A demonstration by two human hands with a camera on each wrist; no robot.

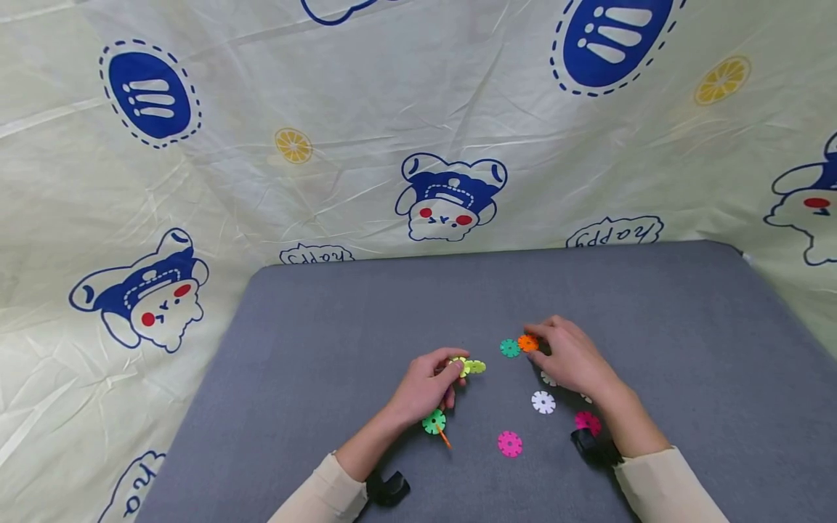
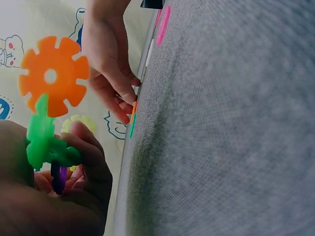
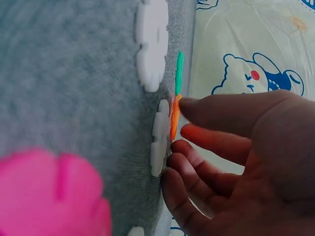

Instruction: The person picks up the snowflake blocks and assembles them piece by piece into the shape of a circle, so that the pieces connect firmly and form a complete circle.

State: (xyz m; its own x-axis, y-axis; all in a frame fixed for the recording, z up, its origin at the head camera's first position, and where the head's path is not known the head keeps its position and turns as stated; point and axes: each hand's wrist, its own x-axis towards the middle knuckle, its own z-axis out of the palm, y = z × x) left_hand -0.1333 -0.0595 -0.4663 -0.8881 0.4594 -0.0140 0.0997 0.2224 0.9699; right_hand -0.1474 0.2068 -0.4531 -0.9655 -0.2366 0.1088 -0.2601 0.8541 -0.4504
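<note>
The table (image 1: 327, 312) wears a grey, tightly woven surface with a fine grain, and behind it hangs a wrinkled, faintly shiny sheet (image 1: 229, 87) printed with blue-capped bears and orange slices. The small discs look like smooth coloured plastic, flat and round, with notches cut into the rim like flower petals.

From where the person sits, twelve o'clock being the table's far edge, the left hand (image 1: 423, 386) has thumb and fingers clamped on a cluster of discs (image 2: 41, 137). Its yellow discs (image 1: 478, 367) poke out at two o'clock from the hand, and a green disc (image 1: 429, 421) shows at six. The left wrist view adds a tilted orange disc (image 2: 74, 73) with a round hole in its middle, and a dark purple disc (image 2: 59, 178) lower down.

The right hand (image 1: 567, 354) has its fingertips closed about the rim of an orange disc (image 1: 527, 343) at the tabletop, a teal disc (image 1: 510, 348) meeting it at nine o'clock. A white disc (image 1: 538, 402) lies at seven o'clock from that hand, and a pink disc (image 1: 504, 444) at seven from the white one.

I can't tell whether orange and teal are slotted together or only overlap. The left palm and fingers hide much of the cluster's joints. Another white disc (image 1: 548, 379) is half covered by the right hand, and a second pink disc (image 1: 588, 419) is partly behind a black wrist mount (image 1: 591, 446).
</note>
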